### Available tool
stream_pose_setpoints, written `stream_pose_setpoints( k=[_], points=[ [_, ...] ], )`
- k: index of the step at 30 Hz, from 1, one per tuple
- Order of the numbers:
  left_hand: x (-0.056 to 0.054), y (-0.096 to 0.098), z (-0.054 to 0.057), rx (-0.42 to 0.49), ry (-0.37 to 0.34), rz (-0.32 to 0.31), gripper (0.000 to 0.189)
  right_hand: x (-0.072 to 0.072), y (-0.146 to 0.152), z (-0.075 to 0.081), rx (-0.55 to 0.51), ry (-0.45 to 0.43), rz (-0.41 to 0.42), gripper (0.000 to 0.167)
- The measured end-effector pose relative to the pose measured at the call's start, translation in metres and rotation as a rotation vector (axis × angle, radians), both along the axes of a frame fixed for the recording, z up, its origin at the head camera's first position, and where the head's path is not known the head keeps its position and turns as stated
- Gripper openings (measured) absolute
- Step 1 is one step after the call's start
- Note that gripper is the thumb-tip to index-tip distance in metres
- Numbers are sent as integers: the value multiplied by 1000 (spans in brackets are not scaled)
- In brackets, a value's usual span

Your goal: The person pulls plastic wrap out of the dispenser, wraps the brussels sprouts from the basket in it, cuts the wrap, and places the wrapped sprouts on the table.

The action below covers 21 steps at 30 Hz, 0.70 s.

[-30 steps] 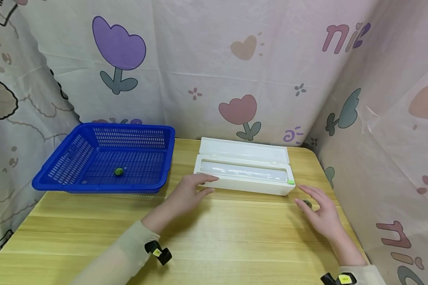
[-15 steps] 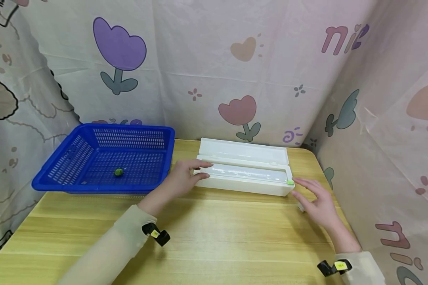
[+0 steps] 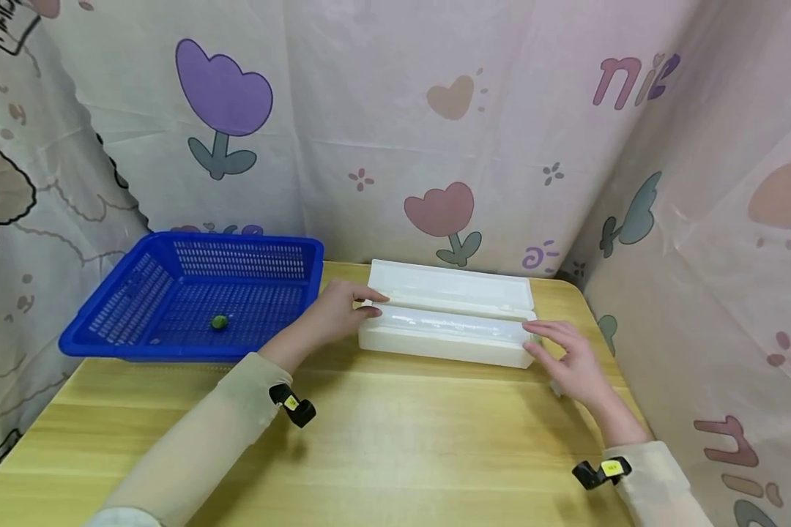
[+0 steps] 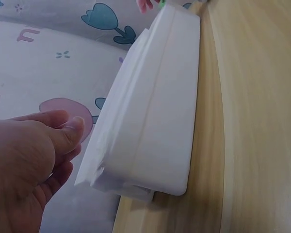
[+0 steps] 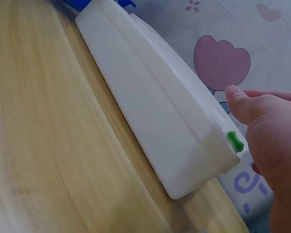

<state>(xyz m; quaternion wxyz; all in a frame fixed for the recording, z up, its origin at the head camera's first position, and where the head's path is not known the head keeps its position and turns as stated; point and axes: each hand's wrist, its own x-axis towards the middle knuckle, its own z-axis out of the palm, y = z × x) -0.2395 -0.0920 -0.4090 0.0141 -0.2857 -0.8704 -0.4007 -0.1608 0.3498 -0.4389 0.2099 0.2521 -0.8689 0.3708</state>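
Note:
A white plastic-wrap dispenser (image 3: 444, 348) lies on the table with its lid (image 3: 451, 284) tipped back, baring a roll of clear film (image 3: 448, 322). My left hand (image 3: 332, 311) is at its left end, thumb and index finger slightly apart at the film's edge. At the other end, the thumb and index finger of my right hand (image 3: 567, 359) reach over the corner with a gap between them. A green slider (image 5: 235, 141) sits at that corner in the right wrist view, close by the right hand. Beneath the right hand a small pale thing (image 3: 556, 389) is mostly hidden.
A blue mesh basket (image 3: 191, 351) stands on the left of the wooden table (image 3: 435, 439), beside the left forearm. Inside it is a small round green thing (image 3: 219, 322). Printed curtains (image 3: 343, 110) hang close behind and at both sides of the table.
Both hands have moved in to the dispenser's ends; the left went up and slightly left, the right up and left onto the corner. Thumb and index finger gaps have narrowed.

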Motion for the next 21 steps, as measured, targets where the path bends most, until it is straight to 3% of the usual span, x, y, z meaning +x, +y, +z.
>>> stream_pose_setpoints(
  k=[3,12,21],
  points=[
    [-5,2,0,-55,-5,-19,25,-7,-1,-1,22,-17,28,36],
    [-16,7,-5,-208,-45,-83,26,-21,-2,-12,112,-96,-9,29],
    [-21,8,-2,-251,-21,-160,24,-28,-10,-9,110,-148,8,27]
  ],
)
